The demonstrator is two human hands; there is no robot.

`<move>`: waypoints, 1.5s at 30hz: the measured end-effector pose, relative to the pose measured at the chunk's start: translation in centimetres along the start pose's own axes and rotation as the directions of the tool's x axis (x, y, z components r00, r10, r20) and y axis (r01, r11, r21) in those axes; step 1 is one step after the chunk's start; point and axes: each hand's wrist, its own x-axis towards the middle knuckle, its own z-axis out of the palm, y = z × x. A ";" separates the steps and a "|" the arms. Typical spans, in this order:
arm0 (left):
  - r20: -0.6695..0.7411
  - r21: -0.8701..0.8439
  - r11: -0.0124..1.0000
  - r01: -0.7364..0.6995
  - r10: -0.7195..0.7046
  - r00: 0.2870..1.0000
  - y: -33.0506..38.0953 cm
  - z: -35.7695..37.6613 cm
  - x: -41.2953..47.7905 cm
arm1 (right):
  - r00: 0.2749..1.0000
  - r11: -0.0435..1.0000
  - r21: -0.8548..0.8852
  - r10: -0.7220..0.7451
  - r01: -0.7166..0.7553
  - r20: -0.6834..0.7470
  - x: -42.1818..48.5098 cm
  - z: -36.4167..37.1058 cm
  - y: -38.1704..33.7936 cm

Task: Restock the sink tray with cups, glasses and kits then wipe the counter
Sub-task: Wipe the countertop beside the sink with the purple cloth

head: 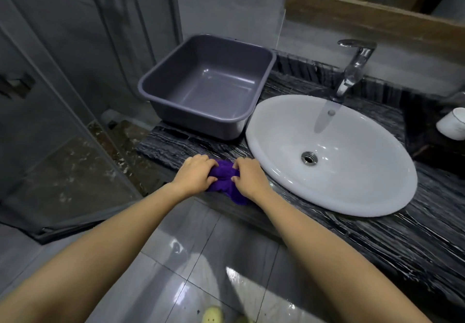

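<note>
Head view: a purple cloth [225, 180] lies bunched at the front edge of the dark veined desk [377, 237], just left of centre in the frame, between the grey plastic tub [208, 83] above it and the white basin [332, 156] to its right. The left hand [195, 175] and the right hand [247, 178] both have their fingers curled into the cloth, each grip closed on a fold of it, with a hump of fabric between them.

The cloth looks soft, light and limp, likely terry; it will crumple rather than hold shape, so it is best gathered into a flat pad under the palm before wiping. It is not fragile and probably not slippery.

At the right edge a white cup [451, 124] rests on a dark tray [425, 131]. The tub is empty.
</note>
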 end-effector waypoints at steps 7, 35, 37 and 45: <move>-0.001 -0.206 0.968 -0.142 0.145 0.990 2.8 -5.2 0.9 | 0.995 0.988 0.131 0.071 -0.081 0.074 -1.5 -6.0 0.9; 0.347 -0.843 0.499 -0.202 0.790 0.506 31.1 -10.6 3.2 | 0.891 0.811 0.539 0.396 -0.226 -0.223 -24.2 -27.4 13.1; 0.318 -0.801 0.529 -0.281 0.773 0.548 33.3 -10.2 3.1 | 0.879 0.821 0.494 0.430 -0.286 -0.205 -25.6 -27.7 14.8; 0.187 -0.641 0.529 -0.557 0.811 0.555 41.6 -7.6 3.2 | 0.857 0.644 0.619 0.507 -0.450 0.095 -30.6 -28.1 21.9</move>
